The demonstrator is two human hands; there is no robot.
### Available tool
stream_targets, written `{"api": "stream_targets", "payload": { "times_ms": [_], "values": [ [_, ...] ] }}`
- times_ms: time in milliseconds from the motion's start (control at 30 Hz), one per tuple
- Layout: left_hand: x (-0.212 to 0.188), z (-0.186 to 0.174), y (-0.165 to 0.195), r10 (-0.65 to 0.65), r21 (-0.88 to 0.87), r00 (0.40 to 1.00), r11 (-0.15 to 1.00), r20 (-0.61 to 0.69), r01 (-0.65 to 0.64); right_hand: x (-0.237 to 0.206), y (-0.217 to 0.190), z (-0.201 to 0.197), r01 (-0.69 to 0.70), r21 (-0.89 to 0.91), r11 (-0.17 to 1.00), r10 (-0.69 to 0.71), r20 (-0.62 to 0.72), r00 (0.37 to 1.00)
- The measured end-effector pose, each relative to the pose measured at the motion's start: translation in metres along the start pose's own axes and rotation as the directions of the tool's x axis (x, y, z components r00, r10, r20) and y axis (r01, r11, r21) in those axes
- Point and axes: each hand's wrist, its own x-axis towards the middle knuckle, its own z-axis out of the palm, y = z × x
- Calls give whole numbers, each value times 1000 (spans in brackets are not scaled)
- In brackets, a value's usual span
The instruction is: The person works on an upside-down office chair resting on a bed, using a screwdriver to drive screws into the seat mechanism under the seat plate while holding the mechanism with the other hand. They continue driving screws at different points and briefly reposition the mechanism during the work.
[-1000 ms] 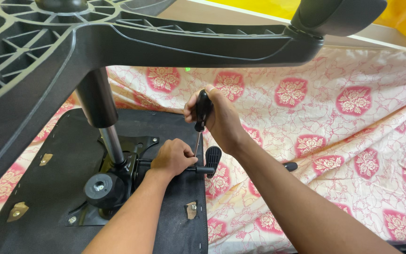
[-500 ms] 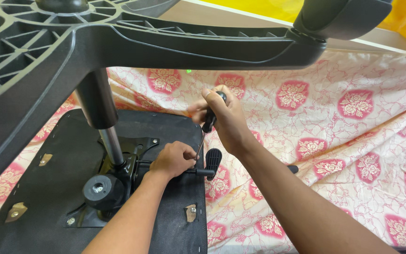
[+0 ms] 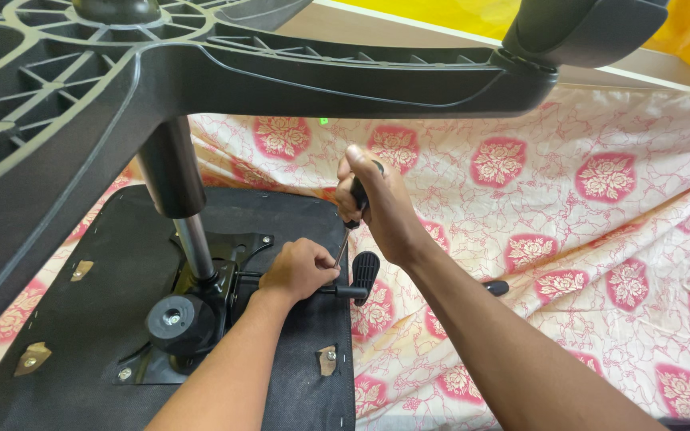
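The left hand (image 3: 301, 270) rests curled on the black chair seat underside (image 3: 113, 263), fingertips pinched at the screwdriver (image 3: 350, 223) tip. Just right and above, the right hand (image 3: 377, 203) fists the upright black handle.

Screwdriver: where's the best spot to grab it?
Probably the thick black handle at the top of the screwdriver, coming from above, as the right hand does. It stands nearly upright, tip down by the left hand, so its thin shaft offers little grip.
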Motion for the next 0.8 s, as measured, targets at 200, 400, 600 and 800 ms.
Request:
{"api": "stream_targets", "payload": {
  "times_ms": [200, 400, 600, 800],
  "values": [
    [-2, -2, 4, -82, 7, 996, 997, 32, 82, -2, 2, 3, 59, 72, 996, -62, 29, 998],
    [-1, -5, 2, -85, 25, 995, 996, 45, 84, 0, 10, -4, 55, 75, 996, -50, -63, 997],
    [2, -3, -2, -66, 1, 994, 998, 84, 66, 2, 8, 2, 63, 27, 998, -59, -135, 989],
    [4, -2, -5, -35, -14, 995, 999, 89, 36, -1, 4, 7, 24, -29, 999, -26, -90, 996]
  ]
}}
